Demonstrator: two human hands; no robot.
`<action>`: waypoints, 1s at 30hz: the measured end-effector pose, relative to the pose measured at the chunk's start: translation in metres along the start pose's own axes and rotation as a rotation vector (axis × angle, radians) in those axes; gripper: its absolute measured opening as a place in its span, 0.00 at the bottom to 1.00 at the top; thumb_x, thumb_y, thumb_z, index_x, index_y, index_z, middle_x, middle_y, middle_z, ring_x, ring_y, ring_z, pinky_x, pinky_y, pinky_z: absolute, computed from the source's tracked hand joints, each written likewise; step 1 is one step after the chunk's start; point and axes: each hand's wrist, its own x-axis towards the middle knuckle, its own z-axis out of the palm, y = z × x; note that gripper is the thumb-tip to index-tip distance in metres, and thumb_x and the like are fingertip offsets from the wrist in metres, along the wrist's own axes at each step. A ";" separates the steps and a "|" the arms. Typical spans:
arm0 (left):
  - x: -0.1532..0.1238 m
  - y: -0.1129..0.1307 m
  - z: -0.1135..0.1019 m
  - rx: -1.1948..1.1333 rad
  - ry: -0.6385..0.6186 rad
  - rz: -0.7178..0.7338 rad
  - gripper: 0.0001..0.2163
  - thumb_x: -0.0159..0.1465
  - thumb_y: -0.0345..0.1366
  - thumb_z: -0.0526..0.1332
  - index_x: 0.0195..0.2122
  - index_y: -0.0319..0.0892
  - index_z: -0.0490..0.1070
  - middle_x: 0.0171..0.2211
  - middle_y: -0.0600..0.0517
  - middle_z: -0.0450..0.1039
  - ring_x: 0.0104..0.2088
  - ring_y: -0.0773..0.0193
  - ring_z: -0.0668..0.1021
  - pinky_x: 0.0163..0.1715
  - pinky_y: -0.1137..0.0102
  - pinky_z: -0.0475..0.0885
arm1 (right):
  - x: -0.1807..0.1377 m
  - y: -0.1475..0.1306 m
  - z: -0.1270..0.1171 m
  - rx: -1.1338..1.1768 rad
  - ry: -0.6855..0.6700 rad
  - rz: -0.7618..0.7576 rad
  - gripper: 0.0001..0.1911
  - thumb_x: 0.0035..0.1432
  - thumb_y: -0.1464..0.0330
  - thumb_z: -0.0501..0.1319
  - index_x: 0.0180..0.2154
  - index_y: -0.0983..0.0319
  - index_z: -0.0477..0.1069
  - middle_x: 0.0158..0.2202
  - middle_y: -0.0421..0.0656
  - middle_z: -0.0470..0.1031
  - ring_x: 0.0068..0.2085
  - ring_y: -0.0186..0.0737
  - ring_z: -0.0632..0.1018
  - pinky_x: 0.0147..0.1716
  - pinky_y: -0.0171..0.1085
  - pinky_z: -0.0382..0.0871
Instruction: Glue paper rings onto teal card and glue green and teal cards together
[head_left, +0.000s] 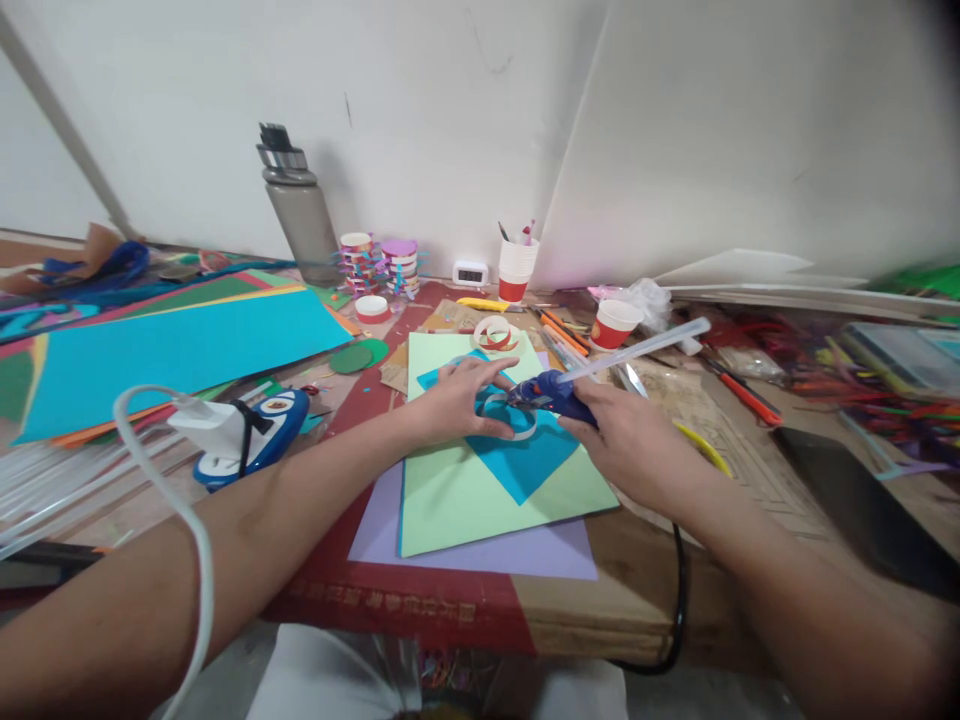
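Note:
My right hand (628, 440) grips a blue glue gun (551, 392) with a clear glue stick (645, 348) sticking out of its back. Its nozzle points left at a white paper ring (517, 422). My left hand (459, 400) pinches and steadies that ring on a blue paper square (525, 460). The square lies on a light green sheet (465, 490), which rests on a lilac sheet (480, 550). The glue gun's black cord (679, 600) runs down off the table's front edge.
A second paper ring (495, 333) lies behind the green sheet. Large coloured sheets (172, 350) lie at the left, with a white plug and cable (206, 425). A grey bottle (300, 205), paper cups (516, 268) and decorated paper stacks (375, 262) stand by the wall. Pens and scraps clutter the right.

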 end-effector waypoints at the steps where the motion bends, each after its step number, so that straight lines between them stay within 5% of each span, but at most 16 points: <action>1: 0.000 0.000 0.000 0.002 0.001 0.000 0.42 0.50 0.49 0.68 0.64 0.49 0.52 0.51 0.49 0.71 0.56 0.50 0.63 0.53 0.58 0.54 | 0.000 0.000 -0.001 0.007 0.011 -0.003 0.11 0.62 0.63 0.51 0.42 0.61 0.67 0.40 0.50 0.76 0.41 0.48 0.75 0.37 0.40 0.65; 12: -0.001 -0.001 -0.002 0.012 -0.008 0.007 0.41 0.50 0.51 0.67 0.64 0.50 0.52 0.54 0.50 0.70 0.60 0.50 0.60 0.57 0.56 0.50 | 0.000 0.004 -0.006 0.061 0.026 0.028 0.21 0.62 0.62 0.52 0.52 0.66 0.67 0.48 0.54 0.74 0.46 0.51 0.75 0.41 0.43 0.68; 15: -0.002 0.001 -0.004 0.009 0.016 0.001 0.35 0.56 0.51 0.63 0.62 0.49 0.55 0.53 0.50 0.70 0.60 0.52 0.61 0.59 0.57 0.48 | 0.000 0.006 -0.008 0.079 0.025 0.050 0.21 0.62 0.61 0.52 0.51 0.65 0.68 0.45 0.53 0.76 0.44 0.50 0.77 0.38 0.41 0.68; 19: -0.003 0.003 -0.014 -0.004 0.171 -0.018 0.21 0.66 0.46 0.50 0.59 0.48 0.61 0.52 0.50 0.71 0.56 0.58 0.66 0.57 0.59 0.55 | 0.001 0.010 -0.014 0.132 0.011 0.083 0.23 0.61 0.58 0.52 0.52 0.65 0.68 0.44 0.52 0.77 0.41 0.50 0.77 0.35 0.39 0.67; 23: 0.000 -0.007 -0.025 0.056 0.314 -0.084 0.16 0.65 0.39 0.50 0.51 0.43 0.70 0.49 0.49 0.73 0.51 0.60 0.72 0.53 0.64 0.63 | 0.000 0.012 -0.022 0.156 0.011 0.120 0.22 0.61 0.59 0.53 0.51 0.64 0.68 0.44 0.51 0.76 0.41 0.48 0.76 0.34 0.37 0.66; 30: 0.006 -0.030 -0.032 0.212 0.211 -0.200 0.16 0.63 0.34 0.50 0.48 0.43 0.73 0.50 0.50 0.73 0.52 0.58 0.72 0.54 0.64 0.64 | 0.002 0.016 -0.024 0.294 -0.017 0.127 0.16 0.59 0.61 0.55 0.47 0.62 0.69 0.41 0.48 0.77 0.39 0.46 0.76 0.33 0.36 0.65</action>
